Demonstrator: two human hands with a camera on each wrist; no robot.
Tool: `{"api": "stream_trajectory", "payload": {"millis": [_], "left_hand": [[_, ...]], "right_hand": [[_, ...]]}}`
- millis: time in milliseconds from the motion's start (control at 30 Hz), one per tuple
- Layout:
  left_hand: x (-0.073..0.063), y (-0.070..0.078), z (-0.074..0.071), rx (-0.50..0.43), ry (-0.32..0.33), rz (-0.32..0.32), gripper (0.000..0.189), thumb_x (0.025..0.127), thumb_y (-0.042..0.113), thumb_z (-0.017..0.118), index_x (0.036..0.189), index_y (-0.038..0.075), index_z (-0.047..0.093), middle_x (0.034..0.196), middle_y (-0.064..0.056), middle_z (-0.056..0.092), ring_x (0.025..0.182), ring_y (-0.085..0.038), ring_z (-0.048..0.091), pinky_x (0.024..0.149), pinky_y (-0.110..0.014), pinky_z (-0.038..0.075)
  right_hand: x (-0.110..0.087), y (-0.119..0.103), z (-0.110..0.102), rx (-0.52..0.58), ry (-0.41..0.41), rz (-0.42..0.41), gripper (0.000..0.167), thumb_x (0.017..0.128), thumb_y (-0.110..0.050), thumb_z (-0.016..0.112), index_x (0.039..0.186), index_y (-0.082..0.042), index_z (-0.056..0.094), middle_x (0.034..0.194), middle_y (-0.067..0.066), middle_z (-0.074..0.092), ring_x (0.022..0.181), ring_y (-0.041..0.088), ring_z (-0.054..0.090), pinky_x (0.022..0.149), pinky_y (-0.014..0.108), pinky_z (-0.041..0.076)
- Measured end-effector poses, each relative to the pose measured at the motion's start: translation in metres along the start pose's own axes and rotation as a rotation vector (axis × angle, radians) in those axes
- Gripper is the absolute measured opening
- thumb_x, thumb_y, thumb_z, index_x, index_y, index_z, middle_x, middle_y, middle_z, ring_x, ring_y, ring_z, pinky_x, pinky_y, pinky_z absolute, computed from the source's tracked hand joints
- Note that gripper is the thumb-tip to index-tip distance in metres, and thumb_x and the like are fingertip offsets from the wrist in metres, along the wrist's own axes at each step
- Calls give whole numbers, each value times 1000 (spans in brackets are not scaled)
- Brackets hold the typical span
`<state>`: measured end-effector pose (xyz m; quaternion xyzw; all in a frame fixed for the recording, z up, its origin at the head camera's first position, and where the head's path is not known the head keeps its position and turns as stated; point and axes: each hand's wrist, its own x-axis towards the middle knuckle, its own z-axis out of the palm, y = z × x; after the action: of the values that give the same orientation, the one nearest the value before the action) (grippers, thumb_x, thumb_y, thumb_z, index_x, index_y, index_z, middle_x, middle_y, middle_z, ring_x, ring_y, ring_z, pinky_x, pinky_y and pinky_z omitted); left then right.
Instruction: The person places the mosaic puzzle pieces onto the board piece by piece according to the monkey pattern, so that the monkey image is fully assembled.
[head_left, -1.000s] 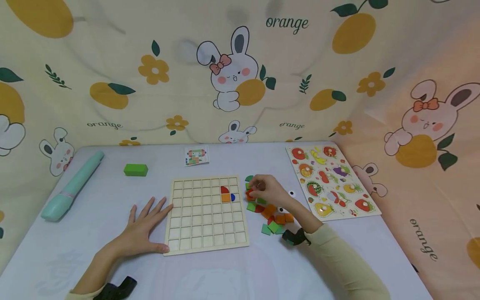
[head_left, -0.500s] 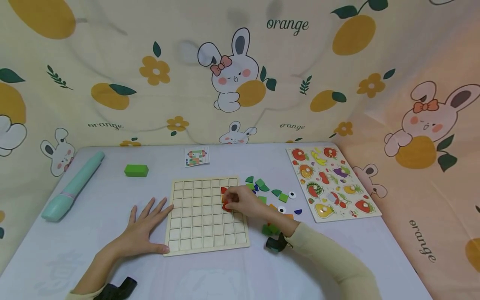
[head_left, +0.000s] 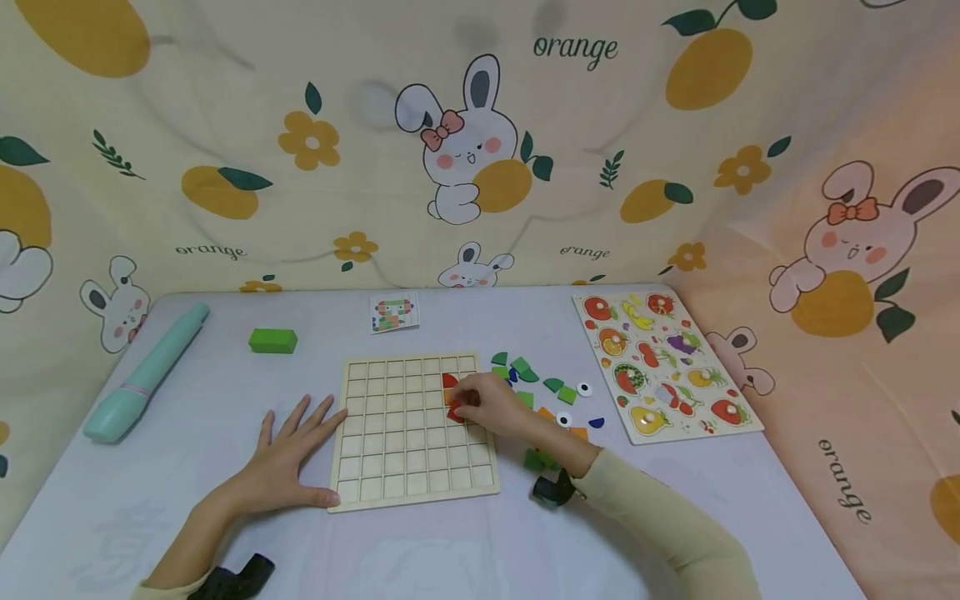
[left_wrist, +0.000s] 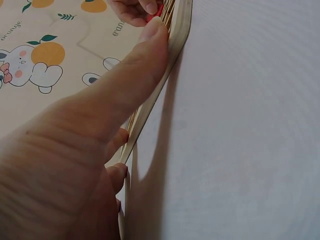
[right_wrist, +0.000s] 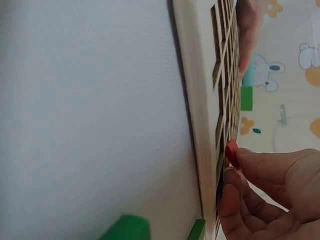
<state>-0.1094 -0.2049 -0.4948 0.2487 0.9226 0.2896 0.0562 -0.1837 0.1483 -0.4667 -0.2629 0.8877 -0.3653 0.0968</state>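
Status: early stage, in my judgement. The grid board [head_left: 397, 433] lies on the counter [head_left: 420, 554] with a red corner piece [head_left: 448, 380] and an orange piece [head_left: 447, 396] in its far right area; the other cells in sight are bare, and those beneath my right hand [head_left: 497, 404] cannot be checked. That hand pinches a red piece [right_wrist: 231, 154] between thumb and fingers, tilted at the board's surface just on the near side of the orange piece; it does not appear seated. My left hand [head_left: 288, 467] grasps nothing: fingers spread, thumb and a fingertip touching the board's left edge. Remaining stock: loose pieces [head_left: 567, 395], mostly green and orange, right of the board. Change from one second ago: my right hand has transferred from the loose pieces to the board and now covers the blue piece that showed beside the orange one. Left hand and board: position unchanged. Against half a second ago, only a slight shift of the held piece is apparent.
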Motion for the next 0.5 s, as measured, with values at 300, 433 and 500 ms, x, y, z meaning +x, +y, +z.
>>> {"api": "stream_trajectory", "payload": {"millis": [300, 433, 500], "left_hand": [[0, 4, -2, -11, -3, -11, 111, 68, 64, 80, 157, 17, 33, 164, -18, 18, 149, -47, -1, 105, -73, -15], [0, 3, -2, -10, -2, -12, 111, 68, 64, 81, 157, 17, 33, 164, -17, 17, 150, -46, -1, 105, -73, -16], [0, 3, -2, -10, -4, -13, 111, 68, 64, 80, 157, 18, 33, 165, -17, 17, 150, -46, -1, 105, -73, -16]], "right_hand": [[0, -2, -2, 99, 5, 63, 12, 85, -3, 77, 86, -6, 66, 76, -2, 60, 68, 10, 54, 61, 20, 45], [1, -2, 0, 77, 4, 77, 14, 85, -6, 79, 81, -8, 65, 72, -3, 59, 66, 10, 52, 59, 20, 43], [0, -3, 0, 78, -1, 80, 14, 85, -5, 79, 81, -8, 65, 72, -3, 59, 66, 10, 52, 59, 21, 43]]}}
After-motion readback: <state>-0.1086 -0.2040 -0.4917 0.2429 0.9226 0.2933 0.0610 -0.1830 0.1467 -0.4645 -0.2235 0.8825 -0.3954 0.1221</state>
